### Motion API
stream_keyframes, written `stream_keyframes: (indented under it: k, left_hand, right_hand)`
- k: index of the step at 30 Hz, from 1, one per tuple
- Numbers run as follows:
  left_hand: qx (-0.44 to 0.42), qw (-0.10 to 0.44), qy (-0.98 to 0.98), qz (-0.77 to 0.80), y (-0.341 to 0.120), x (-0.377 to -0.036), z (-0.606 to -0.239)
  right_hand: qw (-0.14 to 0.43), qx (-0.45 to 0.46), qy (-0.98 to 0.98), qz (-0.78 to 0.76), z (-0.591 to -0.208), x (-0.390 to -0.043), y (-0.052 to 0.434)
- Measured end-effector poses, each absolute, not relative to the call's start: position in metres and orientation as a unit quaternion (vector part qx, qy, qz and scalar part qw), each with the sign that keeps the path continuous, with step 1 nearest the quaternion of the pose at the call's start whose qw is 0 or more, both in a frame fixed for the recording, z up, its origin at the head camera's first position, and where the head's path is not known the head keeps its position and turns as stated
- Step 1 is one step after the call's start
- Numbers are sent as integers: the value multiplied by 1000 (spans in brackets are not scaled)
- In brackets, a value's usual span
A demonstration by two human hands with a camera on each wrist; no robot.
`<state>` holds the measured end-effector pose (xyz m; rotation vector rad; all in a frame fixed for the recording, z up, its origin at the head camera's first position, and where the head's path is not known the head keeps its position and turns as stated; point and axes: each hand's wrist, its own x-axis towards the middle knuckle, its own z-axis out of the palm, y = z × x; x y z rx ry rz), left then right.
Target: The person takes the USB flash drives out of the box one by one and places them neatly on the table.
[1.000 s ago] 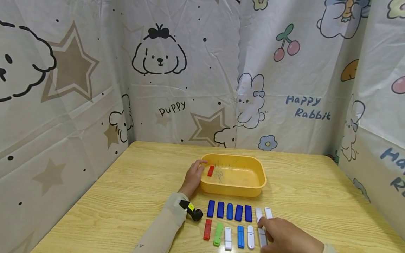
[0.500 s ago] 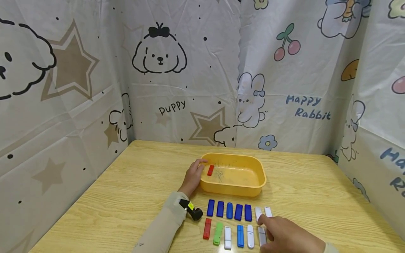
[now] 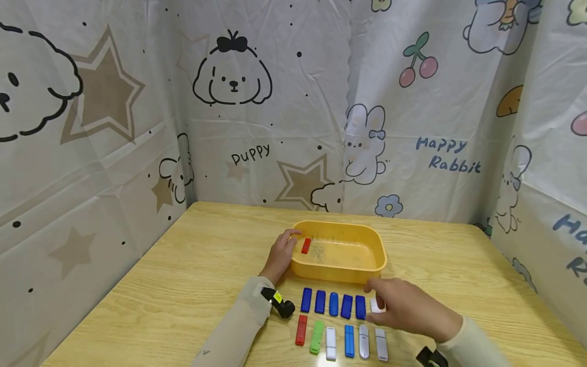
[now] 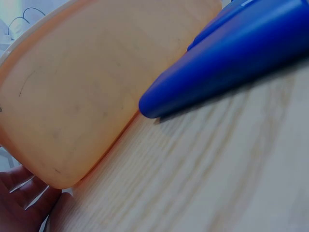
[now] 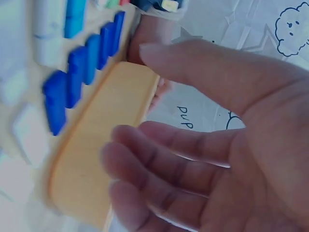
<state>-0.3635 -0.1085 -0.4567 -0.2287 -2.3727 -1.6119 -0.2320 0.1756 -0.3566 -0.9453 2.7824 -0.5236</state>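
The right hand (image 3: 408,308) hovers palm-down over the wooden table (image 3: 183,285), its forearm reaching in from the near right. Its fingers are loosely spread, and the wrist view shows them holding nothing. A white cap (image 3: 377,305) lies just under the fingertips; whether they touch it is unclear. Left of the fingertips runs a row of blue caps (image 3: 333,303). Beyond, the left hand (image 3: 281,255) curls over the near-left rim of the yellow tray (image 3: 373,239), a red cap (image 3: 305,245) just beside its fingertips, inside the tray.
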Motion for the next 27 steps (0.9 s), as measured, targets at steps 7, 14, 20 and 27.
stream_keyframes:
  k: [7,14,20,27]
  left_hand:
    - [-74,123,-817,-558,-110,-363,-458]
    - [-81,134,-820,-550,-110,-363,-456]
    - [-78,131,-820,-552,-110,-364,-455]
    - [-77,133,-820,-552,-109,-362,-455]
  right_hand:
    - [22,-356,917,-179,-344,-264,151]
    - [33,-306,932,-192,-344,-296,128]
    - [38,-279,939,-197,-350,-322,108]
    - [54,-267,944,-187,-358,-349,85]
